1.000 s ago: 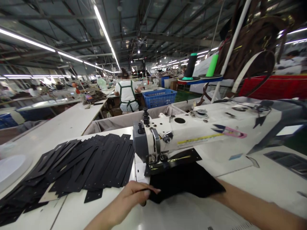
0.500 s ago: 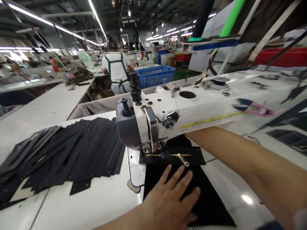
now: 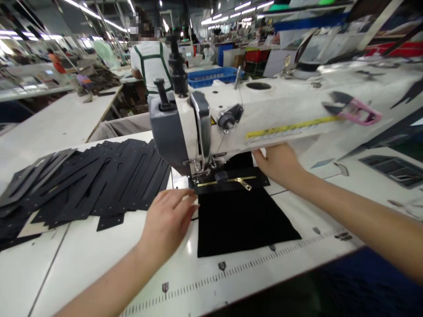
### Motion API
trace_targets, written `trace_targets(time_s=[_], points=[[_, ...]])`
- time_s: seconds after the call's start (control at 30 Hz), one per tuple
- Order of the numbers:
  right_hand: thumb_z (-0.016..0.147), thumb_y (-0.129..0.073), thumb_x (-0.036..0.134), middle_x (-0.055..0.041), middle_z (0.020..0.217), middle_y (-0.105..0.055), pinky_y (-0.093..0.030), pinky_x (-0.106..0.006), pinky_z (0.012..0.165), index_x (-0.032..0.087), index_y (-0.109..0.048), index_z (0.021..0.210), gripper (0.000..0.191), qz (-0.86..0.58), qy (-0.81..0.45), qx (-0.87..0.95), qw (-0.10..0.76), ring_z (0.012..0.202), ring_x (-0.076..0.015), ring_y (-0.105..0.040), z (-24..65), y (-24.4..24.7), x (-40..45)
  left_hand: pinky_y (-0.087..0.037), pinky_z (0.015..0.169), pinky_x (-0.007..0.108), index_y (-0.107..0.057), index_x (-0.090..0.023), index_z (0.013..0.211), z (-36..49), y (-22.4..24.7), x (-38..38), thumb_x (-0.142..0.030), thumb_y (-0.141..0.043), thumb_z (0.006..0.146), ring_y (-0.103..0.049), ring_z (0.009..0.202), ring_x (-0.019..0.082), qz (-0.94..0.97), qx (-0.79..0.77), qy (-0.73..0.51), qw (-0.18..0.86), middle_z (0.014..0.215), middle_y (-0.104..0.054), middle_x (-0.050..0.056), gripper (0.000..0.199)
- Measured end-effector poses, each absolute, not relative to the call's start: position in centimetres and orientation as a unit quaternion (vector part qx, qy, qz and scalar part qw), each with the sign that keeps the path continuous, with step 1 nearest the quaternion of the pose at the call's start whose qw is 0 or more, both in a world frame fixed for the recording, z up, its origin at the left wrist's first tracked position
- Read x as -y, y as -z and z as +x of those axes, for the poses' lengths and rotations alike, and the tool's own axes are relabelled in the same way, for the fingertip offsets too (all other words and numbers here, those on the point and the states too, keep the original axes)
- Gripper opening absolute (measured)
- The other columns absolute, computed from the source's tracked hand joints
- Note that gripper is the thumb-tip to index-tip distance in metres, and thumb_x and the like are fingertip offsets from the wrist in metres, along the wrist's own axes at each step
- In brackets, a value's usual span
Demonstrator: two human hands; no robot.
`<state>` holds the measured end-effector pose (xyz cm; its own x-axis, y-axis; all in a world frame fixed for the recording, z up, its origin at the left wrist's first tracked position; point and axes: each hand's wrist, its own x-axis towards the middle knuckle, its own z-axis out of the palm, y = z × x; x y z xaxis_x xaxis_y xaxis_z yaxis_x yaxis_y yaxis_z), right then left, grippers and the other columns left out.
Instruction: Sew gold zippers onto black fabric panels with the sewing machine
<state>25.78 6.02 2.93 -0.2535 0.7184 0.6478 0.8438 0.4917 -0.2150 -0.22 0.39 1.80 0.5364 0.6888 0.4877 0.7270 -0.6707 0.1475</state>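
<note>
Under the sewing machine's head (image 3: 185, 136) lies a black strip (image 3: 261, 177) with a gold zipper (image 3: 220, 181) and metal pull (image 3: 244, 184). Black cloth (image 3: 244, 224) spreads from it toward the table's front edge. My left hand (image 3: 170, 215) is at the strip's left end, its fingers closed together on the edge; the thumb is mostly hidden. Beneath the machine arm, my right hand (image 3: 280, 164) rests by the strip's right end with the thumb stretched out. The machine arm covers part of its fingers, which seem spread flat.
Many dark strips (image 3: 112, 180) lie in an overlapping pile to the left. Pink-handled snips (image 3: 355, 109) and a yellow measuring tape (image 3: 291, 127) are on the machine arm. A ruler scale (image 3: 221, 267) runs along the front edge. Beyond stand a person (image 3: 152, 61) and a blue basket (image 3: 211, 77).
My left hand has moved off the cloth, leftward to the strip's left end, and its spread fingers have closed. My right hand has come into view beside the strip. The camera has tilted down.
</note>
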Motion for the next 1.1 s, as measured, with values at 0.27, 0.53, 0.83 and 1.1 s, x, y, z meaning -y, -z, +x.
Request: trace_targets(time_s=[0.27,0.53,0.83,1.1], points=[[0.088,-0.043,0.021,-0.0095,0.081,-0.063,-0.044,-0.034,0.066,0.01,-0.062,0.094,0.022,-0.377,0.048,0.904,0.199,0.075,-0.0207,-0.057,18.8,-0.8,1.0,-0.044,0.085,0.037,-0.063,-0.013,0.087,-1.5,-1.2,-4.1,-0.011,-0.046,0.083,-0.063,0.081,0.02,-0.896,0.393,0.201,0.042,0.086,-0.069,0.007,0.017],[0.088,-0.046,0.032,-0.0068,0.082,-0.067,-0.043,-0.032,0.063,0.012,-0.058,0.108,0.03,-0.461,-0.016,0.873,0.157,0.071,-0.0206,-0.062,16.5,-0.5,-2.2,-0.045,0.075,0.033,-0.064,-0.017,0.081,-1.2,-2.6,-4.4,-0.009,-0.051,0.078,-0.061,0.073,0.019,-0.878,0.441,0.185,0.014,0.075,-0.067,0.002,0.016],[0.088,-0.044,0.019,-0.0091,0.087,-0.065,-0.045,-0.036,0.074,0.012,-0.064,0.097,0.023,-0.395,0.077,0.882,0.243,0.082,-0.0224,-0.058,17.0,-0.3,-2.1,-0.04,0.09,0.041,-0.059,-0.014,0.097,-0.8,-0.6,-2.4,-0.005,-0.045,0.077,-0.057,0.088,0.021,-0.9,0.397,0.148,0.105,0.091,-0.061,0.009,0.026],[0.086,-0.04,0.012,-0.0118,0.114,-0.059,-0.037,-0.038,0.1,0.006,-0.056,0.112,0.031,-0.392,-0.008,0.885,0.253,0.11,-0.0233,-0.049,17.0,0.9,-3.2,-0.042,0.085,0.04,-0.061,-0.013,0.093,-0.1,-0.4,-2.5,-0.005,-0.042,0.079,-0.056,0.086,0.022,-0.887,0.404,0.172,0.145,0.089,-0.061,0.01,0.025]])
